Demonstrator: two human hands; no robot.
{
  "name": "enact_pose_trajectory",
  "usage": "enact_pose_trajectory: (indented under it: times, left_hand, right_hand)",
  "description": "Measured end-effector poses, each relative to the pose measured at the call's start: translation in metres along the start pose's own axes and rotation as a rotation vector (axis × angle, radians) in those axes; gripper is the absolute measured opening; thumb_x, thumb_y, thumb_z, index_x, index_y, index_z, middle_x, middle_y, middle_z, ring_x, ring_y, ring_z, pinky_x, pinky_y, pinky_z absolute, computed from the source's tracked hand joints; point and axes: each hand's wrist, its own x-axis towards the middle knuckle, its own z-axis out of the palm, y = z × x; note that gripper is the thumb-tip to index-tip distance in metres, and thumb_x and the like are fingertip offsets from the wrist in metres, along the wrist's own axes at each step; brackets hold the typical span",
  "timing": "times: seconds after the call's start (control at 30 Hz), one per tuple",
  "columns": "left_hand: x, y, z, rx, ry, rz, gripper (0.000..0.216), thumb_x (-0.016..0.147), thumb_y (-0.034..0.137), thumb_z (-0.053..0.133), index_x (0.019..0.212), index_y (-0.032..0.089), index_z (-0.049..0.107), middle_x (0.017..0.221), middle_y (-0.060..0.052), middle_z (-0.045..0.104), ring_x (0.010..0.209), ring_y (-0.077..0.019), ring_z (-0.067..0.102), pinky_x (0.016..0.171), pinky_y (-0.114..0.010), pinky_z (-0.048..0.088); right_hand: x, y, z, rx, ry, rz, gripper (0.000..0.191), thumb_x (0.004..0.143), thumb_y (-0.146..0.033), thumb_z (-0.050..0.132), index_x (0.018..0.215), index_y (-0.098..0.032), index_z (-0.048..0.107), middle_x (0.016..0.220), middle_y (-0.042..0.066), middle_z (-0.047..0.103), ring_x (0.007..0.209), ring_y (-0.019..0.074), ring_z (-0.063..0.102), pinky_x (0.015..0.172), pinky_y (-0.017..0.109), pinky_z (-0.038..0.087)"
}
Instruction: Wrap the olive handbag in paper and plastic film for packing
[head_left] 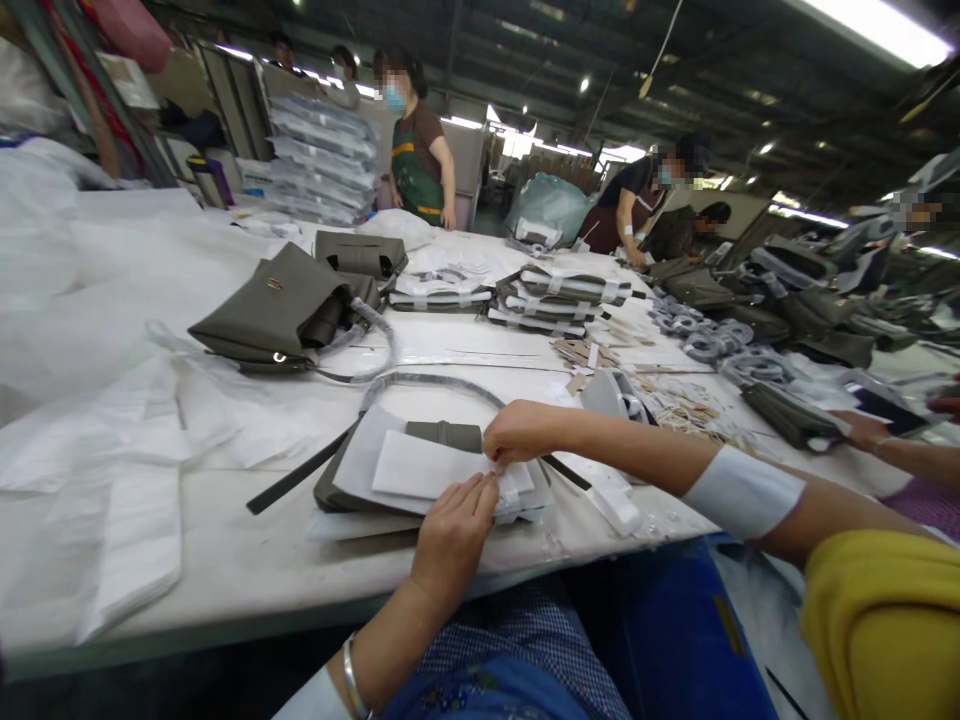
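Observation:
A flat dark olive handbag (330, 488) lies in front of me, covered by white wrapping paper (365, 450) and a folded white foam sheet (420, 465). My left hand (454, 530) rests on its near right part, fingers stretched out and pressing down. Just above, my right hand (517, 432) is closed in a pinch, its fingertips meeting those of the left; what they pinch is too small to make out. Clear tape or film (510, 490) shows beside the fingertips. The wrapped strap (435, 380) curves behind the bag, and a dark strap end (300, 470) sticks out left.
Another olive handbag (270, 305) lies back left, near white tissue sheets (142, 500). Stacked wrapped bags (555, 300) stand behind. Tags and cords (690, 400) lie to the right. A blue bin (675, 640) is below the table edge. Co-workers stand across the table; another's hand (862, 428) is at right.

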Motion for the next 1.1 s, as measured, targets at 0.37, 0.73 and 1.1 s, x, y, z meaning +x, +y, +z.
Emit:
enact_pose_trajectory:
  times: [0.37,0.73,1.1]
  left_hand:
    - [-0.004,-0.001,0.004,-0.070,-0.009,0.018,0.029,0.093,0.007,0.053,0.119,0.020,0.059,0.126,-0.005,0.068,0.118,-0.0215,0.061,0.098,-0.036,0.050]
    - [-0.005,-0.001,0.007,-0.049,0.036,0.001,0.038,0.091,0.004,0.052,0.126,0.017,0.057,0.117,-0.008,0.072,0.111,-0.0219,0.066,0.095,-0.036,0.054]
    - [-0.005,0.001,0.010,-0.034,0.048,-0.037,0.039,0.090,0.005,0.055,0.127,0.017,0.058,0.115,-0.009,0.072,0.111,-0.0225,0.066,0.096,-0.037,0.055]
  right_hand:
    - [0.025,0.007,-0.011,-0.038,-0.093,-0.100,0.008,0.080,-0.029,0.076,0.072,-0.028,0.076,0.067,-0.003,0.073,0.055,0.0121,0.053,0.053,0.027,0.023]
    - [0.031,0.033,0.002,0.267,-0.037,-0.076,0.035,0.077,-0.052,0.076,0.075,-0.018,0.076,0.064,-0.001,0.069,0.054,0.0096,0.050,0.056,0.023,0.032]
    - [0.031,0.056,0.030,0.559,0.100,-0.019,0.046,0.069,-0.060,0.078,0.076,-0.015,0.074,0.065,0.000,0.068,0.059,0.0110,0.055,0.058,0.021,0.038]
